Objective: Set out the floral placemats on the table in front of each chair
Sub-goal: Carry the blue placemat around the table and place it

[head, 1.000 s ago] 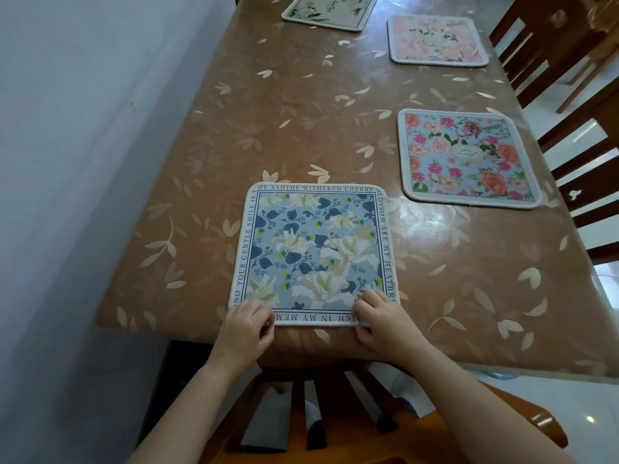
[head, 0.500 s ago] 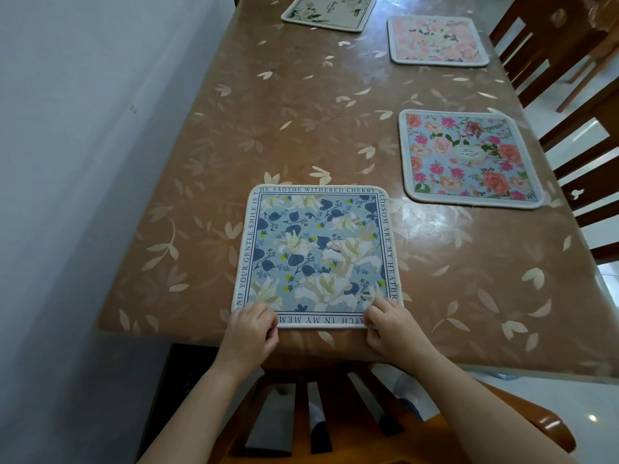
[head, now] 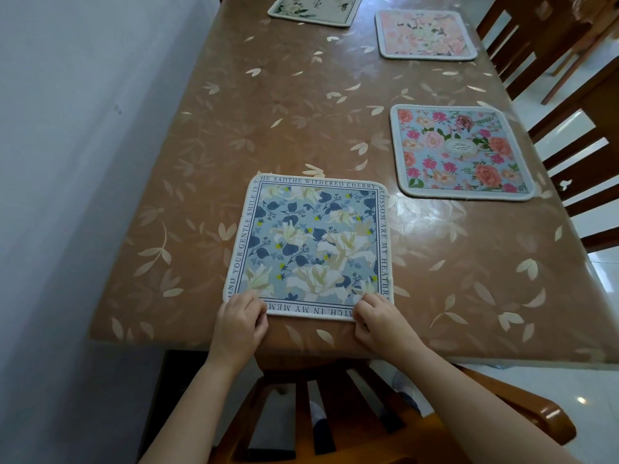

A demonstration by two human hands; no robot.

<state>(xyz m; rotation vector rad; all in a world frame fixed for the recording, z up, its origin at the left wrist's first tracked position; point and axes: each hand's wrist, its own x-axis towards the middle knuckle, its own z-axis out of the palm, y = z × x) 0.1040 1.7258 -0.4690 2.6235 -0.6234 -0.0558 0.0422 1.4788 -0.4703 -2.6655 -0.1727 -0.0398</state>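
Okay, nearest the camera a wooden chair (head: 542, 416) sits just below the blue placemat (head: 311, 246), tucked under the table (head: 234, 112) edge. Left hand (head: 239, 324) is at the blue placemat's near-left corner, fingers curled down over the hem and gripping it. Right hand (head: 380, 321) is at the near-right corner, fingers also curled and pinching that edge. The blue placemat lies flat on the brown leaf-print table, its near hem close to the table edge and right in front of that chair (white lilies, dark leaves, a text border round all four sides). Beyond it and to the right lies a rose placemat (head: 459, 152), flat, apart from the blue placemat, with a dark side chair (head: 589, 108) further right. Farther beyond the blue placemat on the same right side lies a pale pink placemat (head: 423, 35). Farthest, straight ahead of the blue placemat, is a cream placemat (head: 315, 8), partly cut off by the frame. A pale wall (head: 67, 162) runs along to the left of the blue placemat.
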